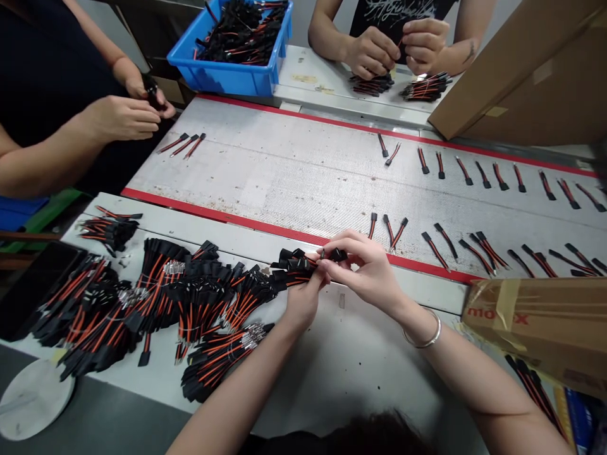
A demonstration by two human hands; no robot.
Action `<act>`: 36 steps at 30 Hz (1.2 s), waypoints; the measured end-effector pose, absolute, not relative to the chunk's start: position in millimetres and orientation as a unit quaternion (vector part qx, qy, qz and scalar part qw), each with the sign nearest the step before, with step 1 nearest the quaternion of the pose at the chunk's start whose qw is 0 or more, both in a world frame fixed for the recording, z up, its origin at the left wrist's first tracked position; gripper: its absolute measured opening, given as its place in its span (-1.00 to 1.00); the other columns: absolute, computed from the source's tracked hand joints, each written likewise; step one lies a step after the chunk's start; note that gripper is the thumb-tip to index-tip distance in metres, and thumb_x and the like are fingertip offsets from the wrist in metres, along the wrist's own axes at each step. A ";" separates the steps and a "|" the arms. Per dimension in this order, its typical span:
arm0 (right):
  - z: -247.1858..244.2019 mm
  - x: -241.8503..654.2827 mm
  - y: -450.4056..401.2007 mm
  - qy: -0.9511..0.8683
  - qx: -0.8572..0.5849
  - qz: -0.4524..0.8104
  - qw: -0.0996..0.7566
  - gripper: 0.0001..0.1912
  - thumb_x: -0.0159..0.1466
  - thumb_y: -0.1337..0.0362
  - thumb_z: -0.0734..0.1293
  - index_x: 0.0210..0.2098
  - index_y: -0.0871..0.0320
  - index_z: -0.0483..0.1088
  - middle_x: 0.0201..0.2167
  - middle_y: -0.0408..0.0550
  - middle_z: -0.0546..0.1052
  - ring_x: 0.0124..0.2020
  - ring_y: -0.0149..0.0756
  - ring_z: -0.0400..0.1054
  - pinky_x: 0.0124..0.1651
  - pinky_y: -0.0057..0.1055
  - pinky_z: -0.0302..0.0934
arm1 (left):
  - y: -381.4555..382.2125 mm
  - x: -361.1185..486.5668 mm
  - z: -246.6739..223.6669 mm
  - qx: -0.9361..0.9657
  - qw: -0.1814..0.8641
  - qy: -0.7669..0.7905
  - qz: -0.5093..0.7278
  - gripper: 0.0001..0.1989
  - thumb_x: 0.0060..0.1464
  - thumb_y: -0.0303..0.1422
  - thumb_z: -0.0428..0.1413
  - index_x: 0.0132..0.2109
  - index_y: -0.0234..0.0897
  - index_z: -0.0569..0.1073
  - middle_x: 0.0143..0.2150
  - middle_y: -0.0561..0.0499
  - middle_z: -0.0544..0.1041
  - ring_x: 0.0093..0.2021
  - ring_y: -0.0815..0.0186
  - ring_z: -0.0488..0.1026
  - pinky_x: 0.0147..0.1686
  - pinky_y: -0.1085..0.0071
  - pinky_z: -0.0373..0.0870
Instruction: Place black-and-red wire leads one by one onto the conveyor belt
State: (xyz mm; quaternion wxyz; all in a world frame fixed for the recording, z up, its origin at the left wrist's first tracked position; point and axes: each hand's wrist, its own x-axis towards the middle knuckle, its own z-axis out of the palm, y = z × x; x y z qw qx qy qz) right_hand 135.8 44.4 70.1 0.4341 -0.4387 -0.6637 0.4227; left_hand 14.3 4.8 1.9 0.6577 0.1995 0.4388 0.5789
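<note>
1. Left hand (303, 300): closed around red-and-black cables (291, 278) just above the table (351, 360); seemingly a steadying grip, keeping the bunch together.
2. Right hand (367, 265): thumb and fingers pinched on a black connector (337, 254) beside that bunch; likely a fingertip hold for fine handling.
3. Cable bundles (190, 322): piled on the table to the left, many aligned lengthwise, apparently for easy reach and order.
4. Loose cables (467, 170): 2 spaced rows at the belt's right, 3 more at its far left; spacing probably keeps them separate.
5. Belt (284, 164): pale, spotted, edged by 2 red strips (227, 217).
6. Room: blue bin (232, 79) of cables beyond; cardboard box (540, 328) at right; 2 co-workers, 1 across, 1 at left, hands occupied.
</note>
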 end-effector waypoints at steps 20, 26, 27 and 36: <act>36.4 166.9 93.0 -0.503 -0.622 0.453 0.393 -0.60 0.23 -0.06 0.37 -0.36 0.19 0.50 -0.59 -0.19 0.35 -0.63 -0.48 0.14 -0.58 -0.45 0.06 | 7.1 15.0 17.9 0.282 0.629 0.476 0.546 -0.56 0.05 0.01 0.29 -0.12 -0.28 0.55 -0.38 0.03 0.55 -0.65 0.54 0.19 -0.68 0.49 0.02; 31.1 187.2 109.5 -0.555 -0.688 0.342 0.319 -0.58 0.22 0.02 0.36 -0.63 0.12 0.28 -0.71 -0.16 0.30 -0.62 -0.39 0.15 -0.52 -0.39 0.02 | 4.4 15.8 17.3 0.246 0.654 0.472 0.538 -0.46 -0.04 0.12 0.30 -0.18 -0.26 0.49 -0.65 0.28 0.06 -0.66 0.52 -0.05 -0.65 0.49 -0.15; 31.4 189.0 109.9 -0.560 -0.696 0.323 0.310 -0.56 0.24 0.02 0.34 -0.65 0.11 0.24 -0.73 -0.17 0.28 -0.62 -0.37 0.14 -0.51 -0.38 0.01 | 4.3 16.0 17.2 0.240 0.657 0.470 0.539 -0.46 -0.07 0.13 0.31 -0.23 -0.26 0.47 -0.65 0.29 0.02 -0.66 0.53 -0.09 -0.65 0.49 -0.18; 35.4 205.9 116.4 -0.580 -0.733 0.250 0.250 -0.51 0.24 0.07 0.31 -0.72 0.07 0.10 -0.79 -0.17 0.19 -0.62 -0.34 0.12 -0.46 -0.34 0.02 | 7.9 14.6 20.8 0.200 0.669 0.464 0.545 -0.55 -0.09 -0.02 0.37 -0.27 -0.29 0.48 -0.62 0.22 0.19 -0.65 0.54 0.00 -0.65 0.49 -0.16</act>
